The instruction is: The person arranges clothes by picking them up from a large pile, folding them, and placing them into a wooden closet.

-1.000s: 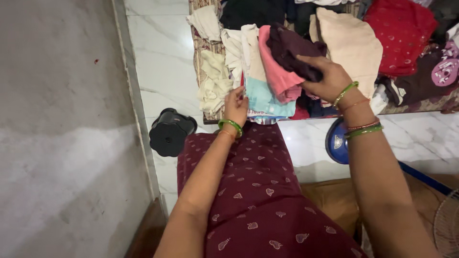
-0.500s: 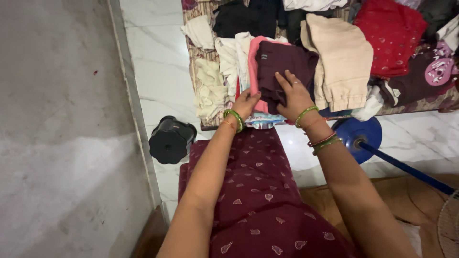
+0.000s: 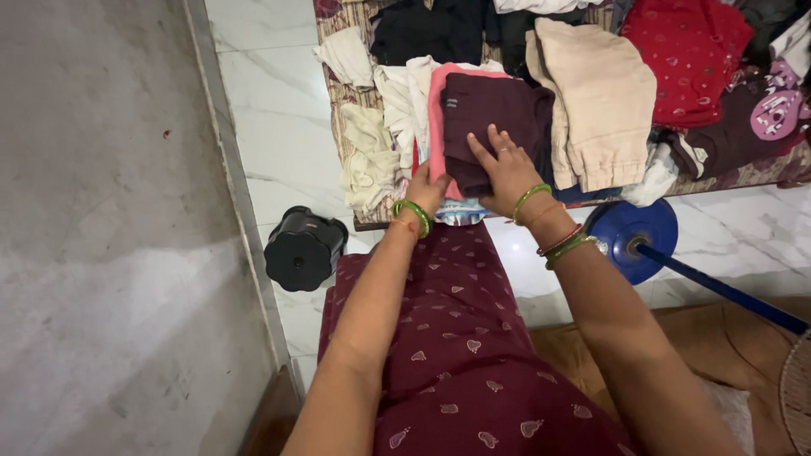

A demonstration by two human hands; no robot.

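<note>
Right hand (image 3: 507, 173): lies flat, fingers spread, palm down on the maroon garment (image 3: 490, 114), pressing it.
Left hand (image 3: 425, 190): curls against the near left edge of the stack, fingertips touching the pink garment (image 3: 435, 110); I cannot tell whether it pinches the cloth.
Maroon garment: folded, on top of the stack at the near edge of the table (image 3: 338, 110), over the pink one.
Stack: a light blue piece (image 3: 460, 211) peeks out underneath, near the wrists.
Beside it, left: cream cloths (image 3: 363, 156), crumpled.
Beside it, right: folded beige trousers (image 3: 596, 101), then a red garment (image 3: 688, 51).
Floor: white marble, with a black stool (image 3: 302, 251) to the left and a blue fan base (image 3: 629, 241) to the right.
Wrists: green bangles (image 3: 411, 213) on both.
</note>
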